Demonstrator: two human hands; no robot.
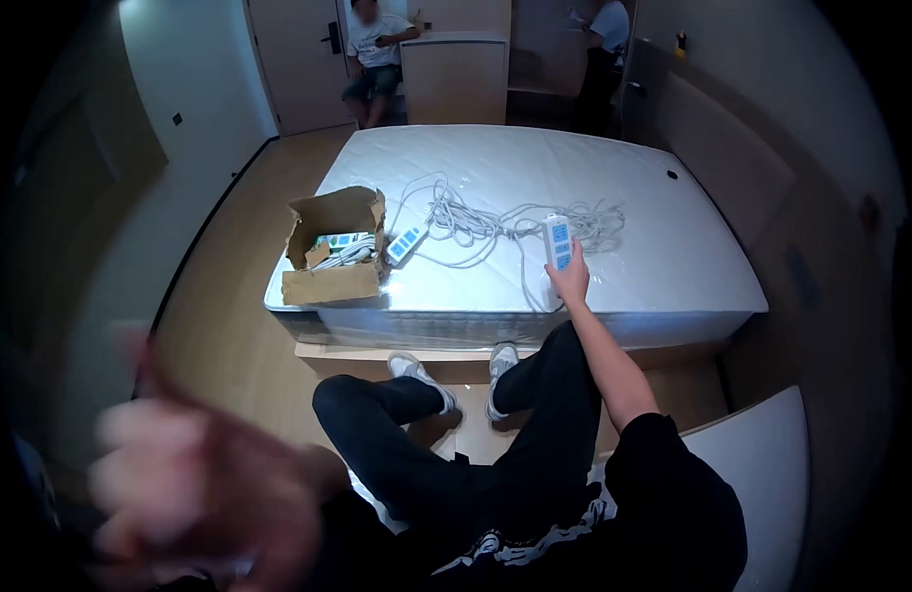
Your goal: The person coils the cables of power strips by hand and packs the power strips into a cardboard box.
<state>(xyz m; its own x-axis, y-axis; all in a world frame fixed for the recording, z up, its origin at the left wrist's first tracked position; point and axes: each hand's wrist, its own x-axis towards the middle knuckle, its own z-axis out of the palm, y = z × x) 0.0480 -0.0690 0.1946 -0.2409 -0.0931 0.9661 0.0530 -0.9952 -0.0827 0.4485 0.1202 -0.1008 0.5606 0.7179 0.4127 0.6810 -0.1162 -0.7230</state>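
Observation:
My right hand (570, 280) is closed around the lower end of a white power strip (559, 240) with blue socket panels, held up over the mattress. Behind it lies a loose heap of grey-white cable (599, 225). A second power strip (406, 243) rests on the mattress beside an open cardboard box (329, 287), with its tangled cable (464, 212) spread to the right. Close to the camera at the lower left, my left hand (194, 483) is raised and badly blurred. Motion smears its fingers, so whether it holds anything cannot be made out.
A plastic-wrapped white mattress (633, 281) on a low base fills the middle. Inside the box are a green-white package (343, 240) and coiled white cable (349, 256). One person (379, 49) sits by the door; another person (606, 44) stands at the back right.

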